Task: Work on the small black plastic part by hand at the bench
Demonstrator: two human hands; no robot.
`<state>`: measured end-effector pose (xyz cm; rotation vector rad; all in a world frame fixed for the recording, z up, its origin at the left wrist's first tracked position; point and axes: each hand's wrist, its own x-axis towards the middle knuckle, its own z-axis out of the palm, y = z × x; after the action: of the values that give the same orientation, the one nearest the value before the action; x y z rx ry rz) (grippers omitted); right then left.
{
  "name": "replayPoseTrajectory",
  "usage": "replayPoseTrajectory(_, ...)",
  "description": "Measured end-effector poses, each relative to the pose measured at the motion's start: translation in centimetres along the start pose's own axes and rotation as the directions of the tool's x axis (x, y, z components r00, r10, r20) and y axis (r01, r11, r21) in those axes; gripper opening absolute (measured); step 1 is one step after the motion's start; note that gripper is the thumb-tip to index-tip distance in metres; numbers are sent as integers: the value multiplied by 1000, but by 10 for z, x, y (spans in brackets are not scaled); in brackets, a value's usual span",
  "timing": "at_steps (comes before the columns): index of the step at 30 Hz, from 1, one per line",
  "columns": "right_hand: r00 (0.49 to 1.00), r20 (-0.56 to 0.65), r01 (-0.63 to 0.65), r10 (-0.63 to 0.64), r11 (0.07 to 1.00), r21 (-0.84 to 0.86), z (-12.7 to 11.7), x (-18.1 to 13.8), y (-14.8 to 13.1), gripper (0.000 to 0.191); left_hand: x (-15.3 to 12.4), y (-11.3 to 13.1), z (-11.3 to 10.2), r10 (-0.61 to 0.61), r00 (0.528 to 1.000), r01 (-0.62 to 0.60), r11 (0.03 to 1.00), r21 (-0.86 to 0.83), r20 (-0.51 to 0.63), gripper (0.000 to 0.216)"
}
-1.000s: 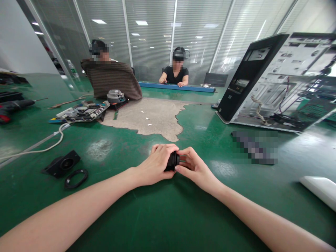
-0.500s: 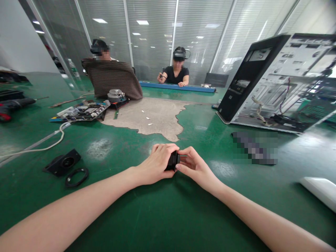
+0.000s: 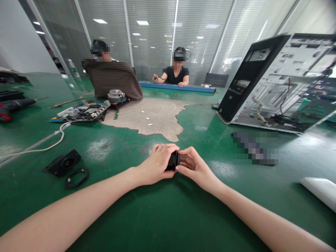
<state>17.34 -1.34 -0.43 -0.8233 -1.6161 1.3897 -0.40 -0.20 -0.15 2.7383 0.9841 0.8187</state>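
Observation:
Between my two hands, low over the green table [image 3: 168,217], is a small black cylindrical part [image 3: 172,161]. My left hand [image 3: 159,163] is wrapped round its left side, with the back of the hand toward me. The fingertips of my right hand [image 3: 193,164] pinch the part's right end, thumb in front and fingers behind. Much of the part is covered by my fingers, so its exact kind does not show. To the left of my left arm lie a black plate with a round opening [image 3: 64,163] and a black ring [image 3: 77,177].
A circuit board [image 3: 86,110] and white cable [image 3: 61,131] lie at left, a drill [image 3: 19,105] farther out. An opened computer case [image 3: 262,84] stands at right, near a blurred-out flat object [image 3: 253,148]. Two people sit across, one [image 3: 177,71] behind a blue bar [image 3: 178,86].
My hands and the black part stay almost in place. Across the table, the person in the dark top has moved one hand, holding a small dark object, toward the left of the view.

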Motion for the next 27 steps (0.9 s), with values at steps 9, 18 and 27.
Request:
replayPoseTrajectory(9, 999, -47, -13, 12, 1000, -23, -1, 1, 1, 26, -1, 1, 1, -6, 1000, 6, 1000, 3, -17, 57)
replayPoseTrajectory(18, 1000, -9, 24, -24, 1000, -19, 0, -2, 1, 23, -1, 0, 1, 5, 1000, -5, 1000, 5, -16, 57)
replayPoseTrajectory(27, 999, -44, -13, 11, 999, -48, 1, 0, -1, 28, 0, 0, 1, -5, 1000, 6, 1000, 4, -12, 56)
